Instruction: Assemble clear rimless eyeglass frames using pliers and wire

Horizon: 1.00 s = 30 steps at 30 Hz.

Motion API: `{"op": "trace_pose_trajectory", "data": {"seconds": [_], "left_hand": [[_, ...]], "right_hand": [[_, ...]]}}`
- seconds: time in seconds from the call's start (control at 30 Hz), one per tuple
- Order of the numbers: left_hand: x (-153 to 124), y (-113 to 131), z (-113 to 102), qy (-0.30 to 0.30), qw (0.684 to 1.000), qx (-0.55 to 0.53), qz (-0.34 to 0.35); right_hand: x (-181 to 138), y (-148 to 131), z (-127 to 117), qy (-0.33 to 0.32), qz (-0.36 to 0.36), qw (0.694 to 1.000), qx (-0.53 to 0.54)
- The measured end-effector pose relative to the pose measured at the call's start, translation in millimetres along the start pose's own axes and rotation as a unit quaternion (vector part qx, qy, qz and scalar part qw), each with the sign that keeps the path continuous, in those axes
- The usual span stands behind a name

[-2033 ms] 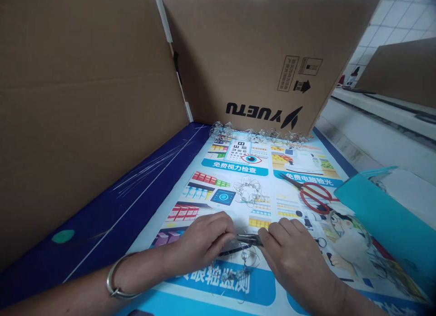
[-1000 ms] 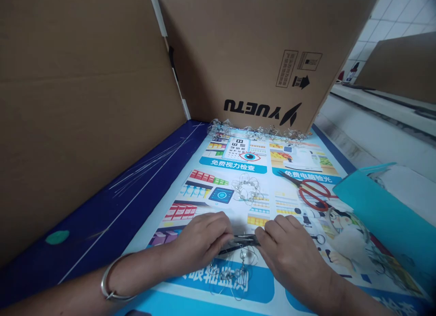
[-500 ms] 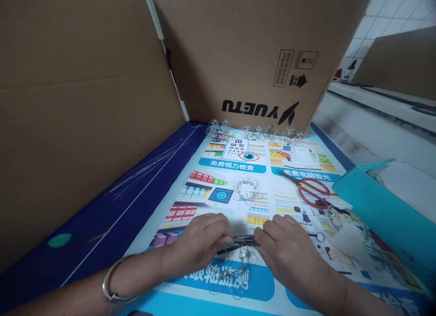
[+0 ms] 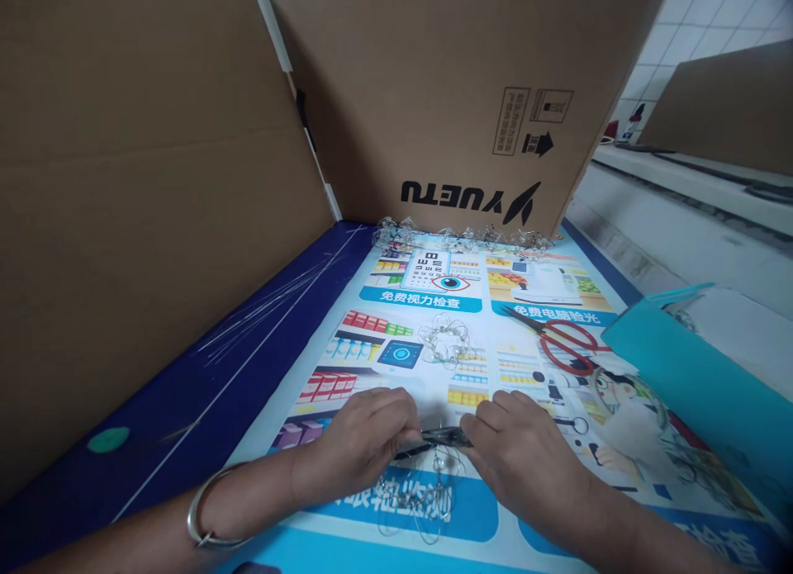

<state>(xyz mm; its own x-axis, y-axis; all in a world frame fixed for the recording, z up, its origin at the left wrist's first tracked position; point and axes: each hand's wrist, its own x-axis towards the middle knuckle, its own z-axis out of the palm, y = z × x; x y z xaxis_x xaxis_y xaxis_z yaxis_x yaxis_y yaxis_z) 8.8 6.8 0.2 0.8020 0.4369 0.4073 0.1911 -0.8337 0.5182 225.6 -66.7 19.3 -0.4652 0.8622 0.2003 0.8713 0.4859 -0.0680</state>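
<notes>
My left hand (image 4: 372,434), with a silver bangle (image 4: 201,508) on its wrist, is closed at the left end of dark metal pliers (image 4: 443,436). Closed round their right end is my right hand (image 4: 520,442); the handles are hidden by the fingers, and I cannot tell whether there is one pair or two. Just below the dark metal, a looped wire ring with clear beads (image 4: 412,500) hangs or lies over the printed sheet, its upper loops touching the pliers. A similar beaded wire flower (image 4: 447,343) lies flat beyond my hands.
Red-handled scissors (image 4: 567,343) lie at the right, near a turquoise folder or box (image 4: 700,376) and coiled wire (image 4: 687,458). More wire pieces (image 4: 464,239) line the foot of a cardboard wall (image 4: 471,103). Loose straight wires (image 4: 266,310) lie on the blue left border.
My hands stay almost in place, both closed at the pliers. The view has shifted slightly; the beaded wire ring hangs much as before.
</notes>
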Motion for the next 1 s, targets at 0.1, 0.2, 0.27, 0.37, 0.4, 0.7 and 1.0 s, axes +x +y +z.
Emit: {"op": "trace_pose_trajectory", "data": {"seconds": [0.1, 0.2, 0.27, 0.37, 0.4, 0.7, 1.0], "left_hand": [[-1.3, -0.3, 0.5, -0.003, 1.000, 0.001, 0.002], [-3.0, -0.9, 1.4, -0.005, 1.000, 0.000, 0.004], [-3.3, -1.5, 1.9, 0.000, 1.000, -0.006, 0.003], [-2.3, -1.9, 2.1, 0.008, 1.000, -0.013, -0.003], [-1.7, -1.8, 1.9, 0.009, 1.000, -0.014, -0.005], [0.2, -0.6, 0.3, 0.018, 0.999, -0.042, -0.002], [-2.5, -0.6, -1.0, 0.038, 0.999, -0.007, 0.032]], "right_hand": [[-0.3, -0.6, 0.2, -0.004, 0.001, 1.000, 0.006], [-0.9, -0.5, 0.6, -0.009, 0.007, 1.000, 0.011], [-1.4, -0.2, 0.6, -0.013, 0.008, 1.000, 0.008], [-1.3, 0.1, -0.7, -0.017, 0.001, 1.000, -0.006], [-0.9, 0.1, -1.5, -0.017, 0.003, 1.000, -0.009], [-0.7, 2.1, -11.5, -0.019, 0.044, 0.998, 0.033], [-1.9, -0.5, -16.2, 0.019, 0.023, 1.000, 0.004]]}}
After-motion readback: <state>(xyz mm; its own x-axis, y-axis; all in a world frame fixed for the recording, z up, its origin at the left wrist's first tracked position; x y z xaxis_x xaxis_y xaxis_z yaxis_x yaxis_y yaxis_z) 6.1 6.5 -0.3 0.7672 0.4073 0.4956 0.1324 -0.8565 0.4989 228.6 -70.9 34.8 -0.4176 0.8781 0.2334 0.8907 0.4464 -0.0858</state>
